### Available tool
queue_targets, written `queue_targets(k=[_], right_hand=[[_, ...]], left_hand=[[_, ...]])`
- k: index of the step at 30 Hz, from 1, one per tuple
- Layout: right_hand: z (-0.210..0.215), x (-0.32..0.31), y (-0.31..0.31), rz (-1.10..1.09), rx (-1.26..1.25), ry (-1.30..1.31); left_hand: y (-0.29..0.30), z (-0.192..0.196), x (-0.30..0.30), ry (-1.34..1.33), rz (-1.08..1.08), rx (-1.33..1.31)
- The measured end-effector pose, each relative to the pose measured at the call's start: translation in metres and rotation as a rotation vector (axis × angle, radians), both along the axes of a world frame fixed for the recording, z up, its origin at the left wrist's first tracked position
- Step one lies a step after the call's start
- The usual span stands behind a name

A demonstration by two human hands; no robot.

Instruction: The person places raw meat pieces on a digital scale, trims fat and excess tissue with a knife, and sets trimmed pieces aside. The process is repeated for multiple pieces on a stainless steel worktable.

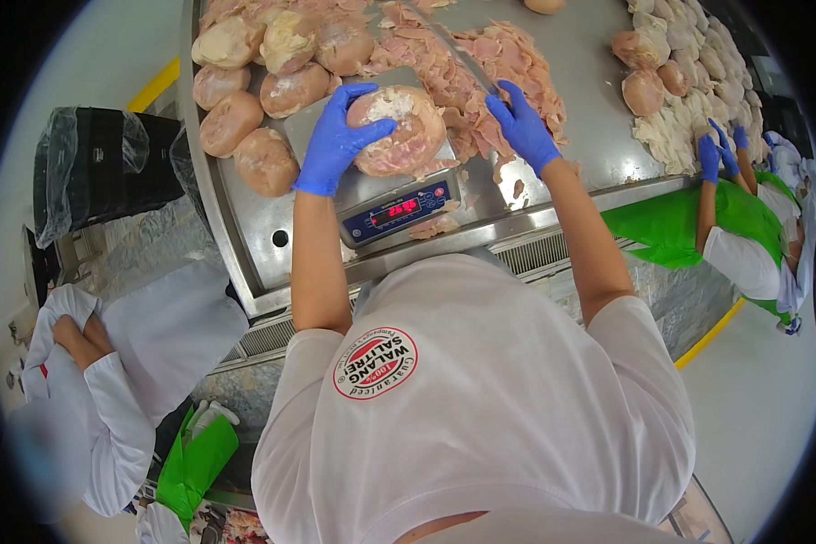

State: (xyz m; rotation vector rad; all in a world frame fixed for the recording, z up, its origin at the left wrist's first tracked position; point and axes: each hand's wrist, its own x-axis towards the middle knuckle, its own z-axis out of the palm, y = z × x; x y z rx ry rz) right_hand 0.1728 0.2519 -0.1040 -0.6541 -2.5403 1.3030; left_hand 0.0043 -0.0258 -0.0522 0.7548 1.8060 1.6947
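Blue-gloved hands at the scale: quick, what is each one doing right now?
Left hand: open, fingers spread over the round pale-pink lump of raw meat on the steel digital scale.
Right hand: closed on the long steel knife.

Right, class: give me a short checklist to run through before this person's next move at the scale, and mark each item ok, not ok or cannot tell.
1. Both hands gloved: left hand and right hand wear blue gloves. Ok.
2. Meat lump sits on the scale pan, left hand on it. Ok.
3. Display lit: red digits show. Ok.
4. Reading settled: a hand rests on the lump. Cannot tell.
5. Knife under control: right hand grips its handle, blade lying over the sliced meat, pointing away from the body. Ok.
6. Scraps lie on the table by the scale. Not ok.
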Motion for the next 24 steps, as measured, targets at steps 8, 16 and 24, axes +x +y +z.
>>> queue_targets(k=[8, 16, 24], right_hand=[[0.047, 0.060, -0.056, -0.146, -0.253, -0.151], [0.111, 0.091, -0.048, 0.023, 0.038, -0.215], [0.140, 0.097, -0.060, -0.068, -0.331, -0.154]], left_hand=[[-0.019, 0.004, 0.038, -0.064, 0.110, 0.099], [0.005, -0.012, 0.075, 0.317, 0.425, -0.070], [-0.014, 0.022, 0.018, 0.227, 0.260, -0.081]])
